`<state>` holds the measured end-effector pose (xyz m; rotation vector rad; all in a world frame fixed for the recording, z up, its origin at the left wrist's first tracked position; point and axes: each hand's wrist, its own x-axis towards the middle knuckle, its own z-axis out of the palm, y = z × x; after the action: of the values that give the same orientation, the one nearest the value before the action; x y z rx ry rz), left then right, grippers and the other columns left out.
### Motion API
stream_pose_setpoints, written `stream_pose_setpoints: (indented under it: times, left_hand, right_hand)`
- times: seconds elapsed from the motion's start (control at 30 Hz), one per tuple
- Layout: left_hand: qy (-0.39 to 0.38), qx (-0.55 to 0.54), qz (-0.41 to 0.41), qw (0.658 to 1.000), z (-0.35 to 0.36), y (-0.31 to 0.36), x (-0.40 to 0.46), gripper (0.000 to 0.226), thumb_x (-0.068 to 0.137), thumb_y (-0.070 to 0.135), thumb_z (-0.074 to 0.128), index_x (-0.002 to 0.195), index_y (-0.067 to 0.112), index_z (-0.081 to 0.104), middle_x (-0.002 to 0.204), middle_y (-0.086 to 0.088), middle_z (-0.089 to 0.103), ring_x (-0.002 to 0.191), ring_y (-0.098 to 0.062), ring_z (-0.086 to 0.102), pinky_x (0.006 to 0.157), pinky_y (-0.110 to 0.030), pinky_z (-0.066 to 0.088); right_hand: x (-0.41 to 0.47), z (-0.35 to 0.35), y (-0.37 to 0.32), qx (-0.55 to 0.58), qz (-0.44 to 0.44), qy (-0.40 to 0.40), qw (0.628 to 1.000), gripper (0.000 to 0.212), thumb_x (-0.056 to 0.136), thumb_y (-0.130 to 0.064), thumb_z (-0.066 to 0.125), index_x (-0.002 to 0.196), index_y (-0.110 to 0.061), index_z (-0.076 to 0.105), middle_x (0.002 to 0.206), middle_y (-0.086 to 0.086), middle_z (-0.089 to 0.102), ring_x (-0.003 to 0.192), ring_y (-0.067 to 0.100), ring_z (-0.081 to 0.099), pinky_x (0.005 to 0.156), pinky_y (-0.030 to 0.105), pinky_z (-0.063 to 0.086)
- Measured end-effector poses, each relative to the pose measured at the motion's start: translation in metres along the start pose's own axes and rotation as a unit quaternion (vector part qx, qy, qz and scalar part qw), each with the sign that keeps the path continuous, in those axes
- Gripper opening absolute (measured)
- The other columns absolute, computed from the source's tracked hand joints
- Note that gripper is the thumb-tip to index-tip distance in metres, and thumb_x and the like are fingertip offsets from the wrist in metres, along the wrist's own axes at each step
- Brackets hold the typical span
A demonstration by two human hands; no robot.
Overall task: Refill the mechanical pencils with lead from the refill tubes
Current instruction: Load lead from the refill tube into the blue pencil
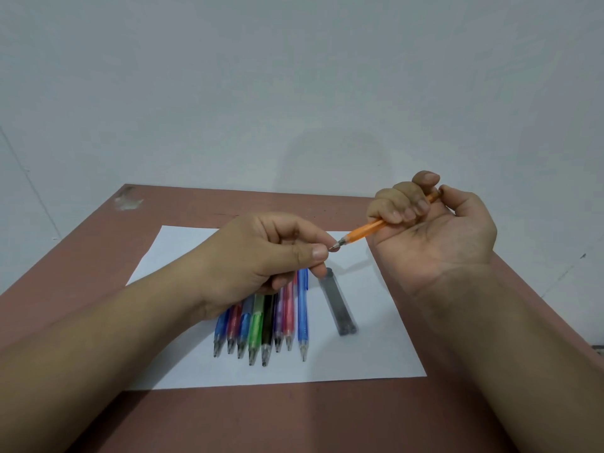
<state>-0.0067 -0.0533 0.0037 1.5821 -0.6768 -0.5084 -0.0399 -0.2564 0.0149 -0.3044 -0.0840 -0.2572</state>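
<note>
Pale grey wall (294,76) fills the upper half of the view, above a reddish-brown table (294,420) with a white sheet of paper (376,354) lying on it. At centre, eight mechanical pencils (261,325) lie side by side on the paper in blue, red, green, black, purple and pink, their tips pointing to six o'clock. Just beside them, at three o'clock, two dark lead refill tubes (338,302) lie together on the sheet.

Above the row, the left hand (261,259) has its fingers curled, thumb and forefinger pinched together at the metal tip of an orange pencil (362,232); whether a lead is between them is too small to tell. At two o'clock from it, the right hand (434,230), palm up, grips that pencil's barrel in curled fingers, thumb at its far end. The pencil is held off the table, tip slanting toward eight o'clock.
</note>
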Motion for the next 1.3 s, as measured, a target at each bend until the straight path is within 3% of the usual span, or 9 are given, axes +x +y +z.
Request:
stream_pose_setpoints:
  times: [0.2, 0.43, 0.7, 0.87, 0.93, 1.03, 1.13, 1.2, 1.3]
  left_hand:
    - [0.019, 0.023, 0.019, 0.999, 0.0, -0.002, 0.001, 0.015, 0.074, 0.033, 0.073, 0.086, 0.026, 0.079, 0.082, -0.005, 0.075, 0.051, -0.012, 0.043, 0.048, -0.021, 0.035]
    - [0.046, 0.038, 0.043, 0.997, 0.004, -0.004, 0.002, 0.01, 0.09, 0.018, 0.07, 0.086, 0.022, 0.079, 0.082, -0.006, 0.076, 0.059, -0.026, 0.035, 0.054, -0.03, 0.032]
    - [0.065, 0.059, 0.05, 0.995, 0.003, -0.005, 0.003, 0.011, 0.09, 0.021, 0.071, 0.083, 0.022, 0.079, 0.082, -0.013, 0.074, 0.058, -0.025, 0.036, 0.054, -0.029, 0.033]
    - [0.129, 0.103, 0.019, 0.986, -0.003, -0.002, 0.004, 0.012, 0.089, 0.028, 0.073, 0.081, 0.024, 0.08, 0.068, 0.007, 0.072, 0.05, -0.001, 0.05, 0.054, -0.013, 0.039]
    - [0.156, 0.132, 0.015, 0.979, -0.007, -0.002, 0.006, 0.015, 0.089, 0.031, 0.073, 0.075, 0.028, 0.079, 0.071, 0.009, 0.073, 0.058, 0.001, 0.058, 0.062, -0.016, 0.043]
    - [0.175, 0.195, 0.006, 0.965, -0.013, -0.004, 0.007, 0.018, 0.089, 0.034, 0.072, 0.072, 0.031, 0.077, 0.077, 0.01, 0.075, 0.077, -0.009, 0.068, 0.071, -0.03, 0.052]
    - [0.157, 0.239, 0.005, 0.958, -0.01, -0.004, 0.004, 0.015, 0.09, 0.036, 0.07, 0.078, 0.029, 0.076, 0.073, 0.003, 0.072, 0.065, -0.019, 0.063, 0.065, -0.034, 0.054]
    - [0.152, 0.264, 0.013, 0.952, -0.007, -0.002, 0.001, 0.015, 0.092, 0.036, 0.068, 0.08, 0.032, 0.074, 0.061, 0.011, 0.064, 0.047, -0.011, 0.049, 0.047, -0.019, 0.042]
    - [0.153, 0.302, 0.046, 0.94, 0.001, 0.003, -0.002, 0.014, 0.091, 0.04, 0.066, 0.079, 0.036, 0.072, 0.056, 0.018, 0.057, 0.046, -0.007, 0.038, 0.047, -0.016, 0.034]
  right_hand:
    - [0.0, 0.001, 0.002, 0.0, -0.003, -0.003, 1.0, 0.027, 0.084, -0.023, 0.037, 0.069, -0.009, 0.056, 0.062, -0.002, 0.03, 0.05, 0.015, 0.028, 0.048, 0.025, 0.033]
    - [-0.001, 0.0, 0.004, 0.0, -0.001, -0.004, 1.0, 0.04, 0.095, -0.029, 0.031, 0.068, -0.009, 0.054, 0.062, -0.002, 0.03, 0.049, 0.015, 0.029, 0.047, 0.025, 0.033]
    - [-0.002, 0.001, 0.005, -0.037, 0.006, -0.002, 0.999, 0.039, 0.099, -0.036, 0.04, 0.074, -0.009, 0.053, 0.065, 0.0, 0.037, 0.053, 0.016, 0.037, 0.051, 0.027, 0.04]
    - [0.005, -0.001, 0.011, -0.22, 0.012, 0.063, 0.973, 0.015, 0.101, -0.017, 0.056, 0.102, -0.005, 0.065, 0.076, 0.009, 0.061, 0.07, 0.023, 0.064, 0.071, 0.036, 0.059]
    - [0.007, -0.006, 0.014, -0.282, 0.027, 0.076, 0.956, 0.02, 0.101, -0.011, 0.058, 0.12, -0.007, 0.063, 0.079, 0.007, 0.067, 0.077, 0.022, 0.069, 0.071, 0.036, 0.061]
    - [0.012, -0.014, 0.016, -0.376, 0.045, 0.088, 0.922, 0.036, 0.1, -0.009, 0.06, 0.136, -0.008, 0.054, 0.077, 0.002, 0.067, 0.07, 0.015, 0.067, 0.063, 0.028, 0.056]
    - [0.014, -0.016, 0.013, -0.374, 0.048, 0.075, 0.923, 0.031, 0.098, -0.004, 0.061, 0.128, -0.008, 0.051, 0.081, 0.006, 0.063, 0.067, 0.012, 0.062, 0.065, 0.023, 0.056]
    - [0.013, -0.015, 0.011, -0.361, 0.032, 0.071, 0.929, 0.02, 0.096, -0.005, 0.065, 0.113, -0.004, 0.056, 0.083, 0.007, 0.064, 0.071, 0.012, 0.062, 0.066, 0.022, 0.058]
    - [0.008, -0.01, 0.008, -0.355, 0.01, 0.08, 0.931, 0.012, 0.092, -0.008, 0.071, 0.101, -0.001, 0.066, 0.079, 0.005, 0.068, 0.07, 0.011, 0.064, 0.067, 0.022, 0.058]
